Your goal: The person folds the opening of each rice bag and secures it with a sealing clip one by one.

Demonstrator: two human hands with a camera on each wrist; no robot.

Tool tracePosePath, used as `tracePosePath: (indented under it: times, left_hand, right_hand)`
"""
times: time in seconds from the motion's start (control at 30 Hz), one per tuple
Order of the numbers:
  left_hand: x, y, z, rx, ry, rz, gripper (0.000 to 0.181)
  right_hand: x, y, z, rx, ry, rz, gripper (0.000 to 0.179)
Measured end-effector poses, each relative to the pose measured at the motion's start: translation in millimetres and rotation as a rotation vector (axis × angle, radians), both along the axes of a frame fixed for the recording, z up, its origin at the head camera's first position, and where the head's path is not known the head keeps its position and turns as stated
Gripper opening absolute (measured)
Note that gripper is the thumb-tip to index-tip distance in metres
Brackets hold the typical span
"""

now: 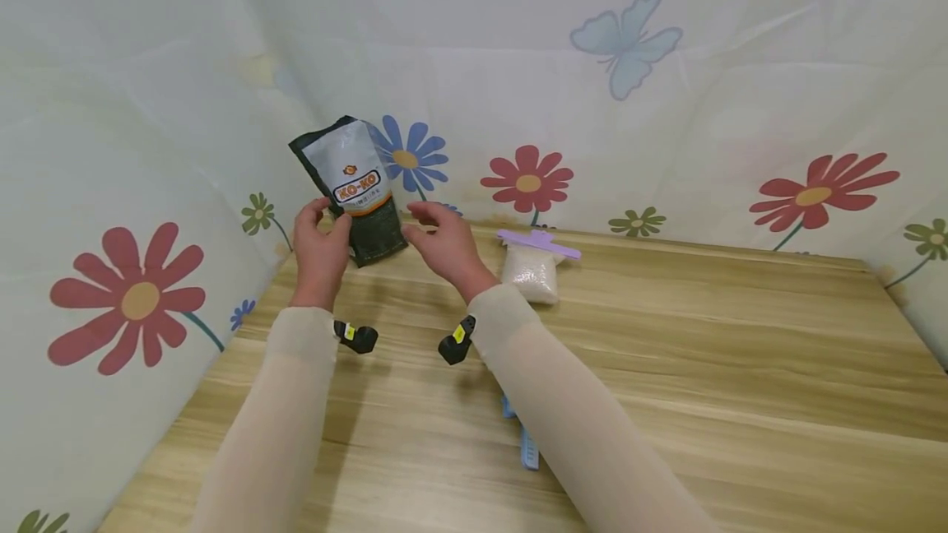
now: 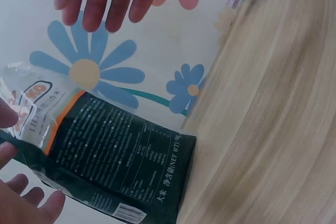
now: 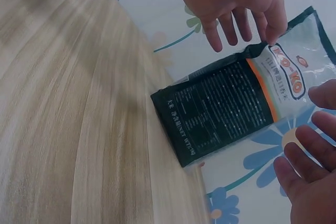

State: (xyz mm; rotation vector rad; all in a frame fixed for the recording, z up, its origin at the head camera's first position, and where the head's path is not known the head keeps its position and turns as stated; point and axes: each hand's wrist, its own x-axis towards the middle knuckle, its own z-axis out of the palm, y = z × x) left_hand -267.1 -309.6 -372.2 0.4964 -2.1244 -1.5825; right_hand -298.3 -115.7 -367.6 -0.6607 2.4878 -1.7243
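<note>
A dark green and white KO-KO rice bag stands tilted at the back left, its lower end on the table and its upper part leaning toward the wall. Beside its left edge is my left hand, with the thumb tip right at the bag and the fingers loosely bent. My right hand is held at the bag's lower right side, fingers relaxed and parted, with nothing in them. From the right wrist, the left hand shows at the bag's edge, while the right hand's fingers spread apart from it.
Right of my right hand, a small clear bag of white grains carries a purple clip across its top. A light blue plastic piece lies partly hidden under my right forearm. Flower-printed sheeting walls the table's back and sides.
</note>
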Motion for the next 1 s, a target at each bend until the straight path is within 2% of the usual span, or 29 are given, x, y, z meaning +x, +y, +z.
tracePosePath:
  times: [0.2,0.33,0.53,0.63,0.77,0.83,1.0]
  left_hand:
    - [3.4,5.7,-2.0,-0.015,0.072,-0.012,0.04]
    - [3.7,8.1,-1.8,-0.043,0.067,-0.004,0.039]
    - [-1.1,9.9,3.5,0.01,0.076,0.03,0.056]
    - [-5.8,9.5,8.0,-0.034,0.065,0.026,0.07]
    - [-12.0,8.0,13.1,-0.153,0.027,0.002,0.062]
    - [-13.2,6.4,14.6,-0.18,0.0,-0.013,0.059]
    - [-12.3,2.9,14.3,-0.086,-0.042,-0.13,0.065]
  right_hand:
    - [1.3,0,1.3,-0.005,0.009,0.013,0.044]
    - [1.6,0,0.9,-0.009,0.013,0.018,0.044]
    - [1.9,1,-2.6,-0.013,0.014,0.03,0.044]
    - [1.4,1,-3.8,-0.014,0.018,0.026,0.044]
    - [-0.2,0,-4.9,-0.013,0.015,0.018,0.045]
    - [0.0,0,-4.6,-0.011,0.008,0.02,0.045]
    - [1.3,-1,-2.4,-0.006,-0.003,0.009,0.045]
